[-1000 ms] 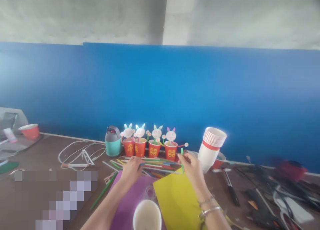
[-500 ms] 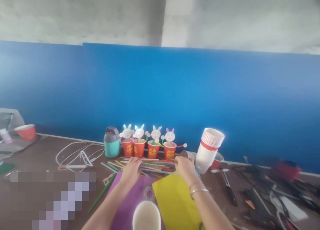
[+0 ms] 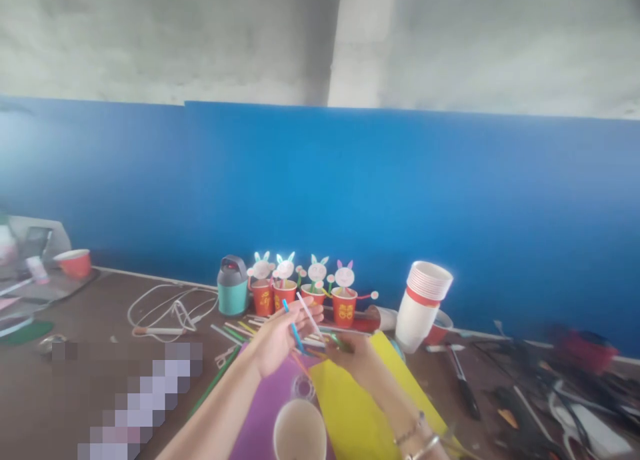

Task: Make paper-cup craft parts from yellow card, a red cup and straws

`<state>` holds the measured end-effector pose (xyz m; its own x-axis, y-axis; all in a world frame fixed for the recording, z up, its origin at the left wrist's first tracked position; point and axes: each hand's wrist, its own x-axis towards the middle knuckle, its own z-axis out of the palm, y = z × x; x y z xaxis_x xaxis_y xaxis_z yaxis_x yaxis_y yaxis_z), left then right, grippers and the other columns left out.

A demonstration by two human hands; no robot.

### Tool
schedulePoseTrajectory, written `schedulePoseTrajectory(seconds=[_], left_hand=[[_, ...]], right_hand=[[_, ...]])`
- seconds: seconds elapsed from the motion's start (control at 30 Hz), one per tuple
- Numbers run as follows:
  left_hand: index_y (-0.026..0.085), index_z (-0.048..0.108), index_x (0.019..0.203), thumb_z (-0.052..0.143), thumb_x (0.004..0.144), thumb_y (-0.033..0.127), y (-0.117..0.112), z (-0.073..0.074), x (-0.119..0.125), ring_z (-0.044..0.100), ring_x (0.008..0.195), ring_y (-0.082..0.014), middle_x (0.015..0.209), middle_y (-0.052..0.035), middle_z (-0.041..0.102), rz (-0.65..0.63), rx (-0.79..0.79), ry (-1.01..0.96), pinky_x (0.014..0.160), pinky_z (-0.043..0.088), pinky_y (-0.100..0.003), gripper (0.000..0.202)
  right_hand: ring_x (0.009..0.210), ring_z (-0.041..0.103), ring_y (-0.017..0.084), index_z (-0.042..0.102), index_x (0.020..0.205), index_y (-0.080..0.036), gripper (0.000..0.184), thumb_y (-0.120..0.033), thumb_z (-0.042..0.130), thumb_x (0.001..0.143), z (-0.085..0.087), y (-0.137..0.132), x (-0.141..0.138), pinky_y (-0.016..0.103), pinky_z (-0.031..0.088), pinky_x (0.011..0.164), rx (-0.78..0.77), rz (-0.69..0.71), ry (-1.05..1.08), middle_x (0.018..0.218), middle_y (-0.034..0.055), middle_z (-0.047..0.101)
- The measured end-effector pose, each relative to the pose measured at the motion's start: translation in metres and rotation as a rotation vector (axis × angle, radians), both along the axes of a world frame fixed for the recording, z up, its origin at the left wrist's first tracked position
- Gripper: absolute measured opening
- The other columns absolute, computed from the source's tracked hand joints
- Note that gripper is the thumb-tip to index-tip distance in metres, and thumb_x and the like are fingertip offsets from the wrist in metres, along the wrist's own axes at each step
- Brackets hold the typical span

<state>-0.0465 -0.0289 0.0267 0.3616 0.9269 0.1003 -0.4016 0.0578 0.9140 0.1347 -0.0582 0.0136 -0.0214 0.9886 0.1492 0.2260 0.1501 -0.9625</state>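
Note:
My left hand [image 3: 275, 337] is held palm up above a pile of thin coloured sticks, its fingers stretched to the right. A thin blue stick [image 3: 293, 325] stands slanted in it, gripped at the thumb. My right hand [image 3: 350, 357] is curled close beside it, fingers bent round a pale, whitish stick [image 3: 310, 315]. A bit of green shows at its fingertips, blurred. Below the hands lie purple paper [image 3: 265, 397] and yellow paper [image 3: 360, 400]. A paper cup [image 3: 300, 430] stands at the near edge, its open top facing me.
Behind the hands stand red cups [image 3: 345, 310] with rabbit-face figures. A turquoise container [image 3: 233, 293] is left of them, a white cable [image 3: 160, 307] farther left. To the right are stacked paper cups [image 3: 420, 307], a black-handled pen-like tool [image 3: 465, 387] and dark cluttered items. A blue partition [image 3: 320, 180] rises behind.
Both hands have lifted from the stick pile and come together in the middle. My left hand has turned palm up with the blue stick; my right now has the whitish stick.

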Motion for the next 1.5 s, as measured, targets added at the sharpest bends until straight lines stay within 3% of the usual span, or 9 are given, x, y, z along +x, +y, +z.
schedulePoseTrajectory(seconds=[0.13,0.3,0.4,0.47,0.6,0.87,1.13,1.37,1.5], left_hand=[[0.012,0.063,0.107,0.065,0.081,0.031,-0.014,0.016,0.011,0.064,0.092,-0.0217,0.096,-0.0122,0.069,-0.119,-0.13,-0.255,0.086,0.047,-0.035,0.032],[0.015,0.061,0.091,0.068,0.08,0.025,-0.022,0.023,0.019,0.048,0.05,-0.0056,0.064,0.0036,0.054,-0.027,-0.157,-0.344,0.05,0.037,-0.018,0.016],[0.015,0.059,0.092,0.059,0.085,0.037,-0.034,0.031,0.024,0.037,0.046,-0.0043,0.062,0.0049,0.048,-0.049,-0.189,-0.35,0.045,0.029,-0.017,0.023],[0.016,0.058,0.091,0.053,0.086,0.045,-0.043,0.036,0.029,0.039,0.048,-0.0062,0.066,0.0025,0.05,-0.084,-0.243,-0.341,0.047,0.03,-0.019,0.03],[0.019,0.059,0.094,0.06,0.083,0.044,-0.057,0.036,0.042,0.041,0.05,-0.0065,0.069,0.0033,0.052,0.022,-0.241,-0.276,0.05,0.032,-0.019,0.027],[0.019,0.064,0.107,0.07,0.075,0.047,-0.063,0.019,0.053,0.058,0.077,-0.0141,0.094,-0.0061,0.065,0.106,-0.201,-0.098,0.061,0.04,-0.021,0.044],[0.018,0.069,0.095,0.072,0.075,0.043,-0.067,0.019,0.059,0.062,0.092,-0.0209,0.1,-0.0086,0.069,0.075,-0.186,-0.16,0.07,0.044,-0.025,0.032],[0.019,0.067,0.09,0.07,0.076,0.039,-0.066,0.032,0.051,0.061,0.107,-0.0264,0.113,-0.0104,0.068,0.085,-0.223,-0.213,0.085,0.049,-0.033,0.024],[0.02,0.065,0.089,0.07,0.077,0.036,-0.067,0.033,0.049,0.058,0.114,-0.0269,0.118,-0.0108,0.066,0.076,-0.267,-0.233,0.089,0.048,-0.035,0.021]], right_hand=[[0.054,0.049,0.014,0.076,0.078,-0.022,0.018,-0.033,0.066,0.068,0.012,-0.018,-0.007,0.023,0.032,0.049,-0.097,0.211,0.027,0.068,0.0004,0.069],[0.052,0.043,0.011,0.068,0.069,-0.02,0.024,-0.044,0.067,0.072,0.033,-0.036,0.004,0.022,0.032,0.051,-0.13,0.156,0.17,0.06,-0.002,0.06],[0.049,0.039,0.01,0.056,0.057,-0.019,0.035,-0.049,0.066,0.073,0.046,-0.045,0.007,0.022,0.031,0.05,-0.115,0.112,0.339,0.052,-0.0047,0.047],[0.052,0.045,0.01,0.057,0.063,-0.019,0.032,-0.046,0.071,0.07,0.051,-0.049,0.004,0.022,0.035,0.052,-0.101,0.115,0.445,0.055,-0.0042,0.051],[0.068,0.06,0.018,0.064,0.072,-0.019,0.03,-0.046,0.076,0.066,0.055,-0.054,-0.007,0.027,0.045,0.067,-0.07,0.141,0.534,0.067,0.0014,0.066],[0.056,0.057,0.016,0.065,0.06,-0.018,0.04,-0.052,0.083,0.051,0.05,-0.052,-0.012,0.028,0.048,0.061,-0.077,0.009,0.549,0.059,0.0016,0.064],[0.058,0.056,0.017,0.061,0.056,-0.017,0.043,-0.056,0.08,0.055,0.036,-0.044,-0.01,0.027,0.046,0.06,-0.02,-0.049,0.394,0.057,0.0012,0.06],[0.092,0.061,0.026,0.077,0.07,-0.02,0.024,-0.043,0.076,0.062,0.031,-0.037,-0.001,0.027,0.047,0.067,0.103,-0.038,0.129,0.096,0.0079,0.066],[0.101,0.059,0.028,0.076,0.064,-0.021,0.011,-0.032,0.073,0.065,0.033,-0.039,-0.002,0.03,0.047,0.078,0.116,-0.017,0.04,0.106,0.0073,0.067]])
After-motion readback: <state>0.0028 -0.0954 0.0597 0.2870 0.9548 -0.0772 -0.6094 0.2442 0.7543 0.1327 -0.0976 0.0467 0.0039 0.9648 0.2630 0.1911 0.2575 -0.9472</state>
